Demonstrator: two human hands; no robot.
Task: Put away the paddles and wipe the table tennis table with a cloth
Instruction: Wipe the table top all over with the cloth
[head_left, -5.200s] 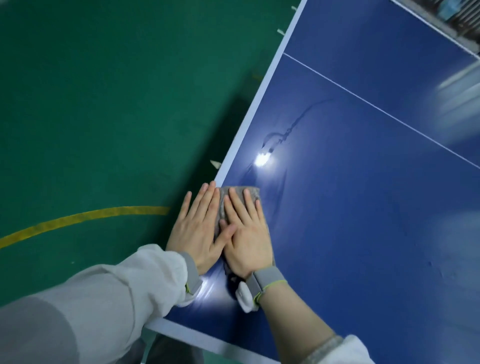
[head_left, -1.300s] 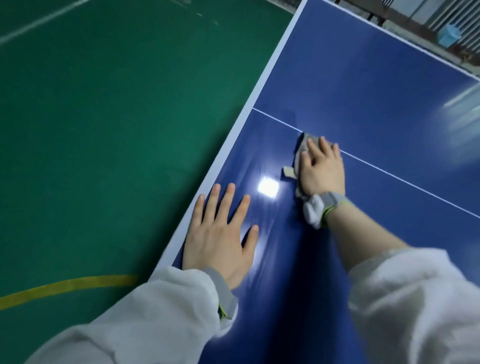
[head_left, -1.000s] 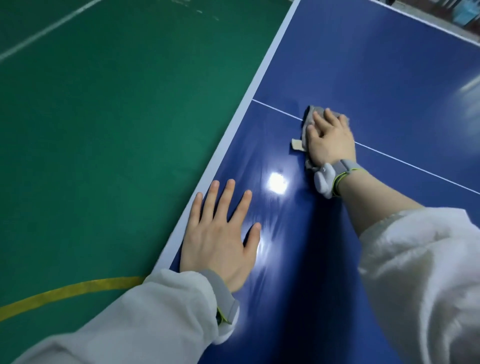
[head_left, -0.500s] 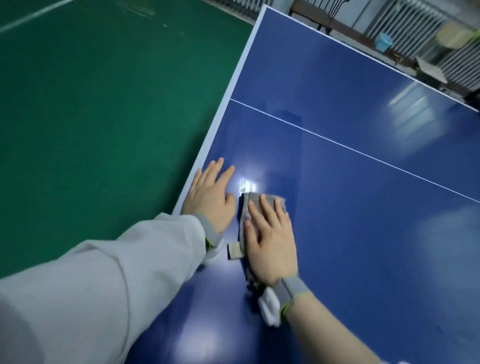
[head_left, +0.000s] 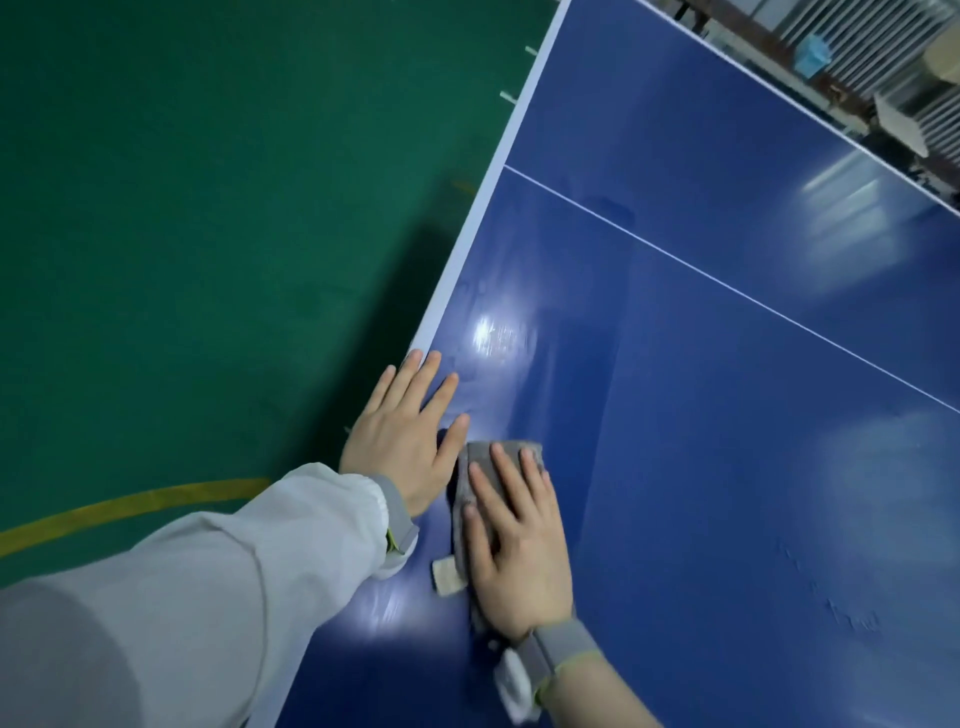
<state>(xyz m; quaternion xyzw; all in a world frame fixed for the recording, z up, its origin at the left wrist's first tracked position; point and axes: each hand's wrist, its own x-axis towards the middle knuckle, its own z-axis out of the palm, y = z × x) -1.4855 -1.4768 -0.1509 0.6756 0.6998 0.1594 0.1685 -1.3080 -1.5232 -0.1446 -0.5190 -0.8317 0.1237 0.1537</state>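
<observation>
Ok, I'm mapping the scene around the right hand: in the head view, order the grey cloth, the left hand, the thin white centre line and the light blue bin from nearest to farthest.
1. Grey cloth: directly under the right hand.
2. Left hand: just to its left, at the table edge.
3. Thin white centre line: ahead, across the blue table.
4. Light blue bin: beyond the table's far edge.

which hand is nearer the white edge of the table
Left. The left hand lies flat at the white edge, its fingers reaching over the stripe. The right hand is farther in on the blue top, pressing the grey cloth flat.
</observation>
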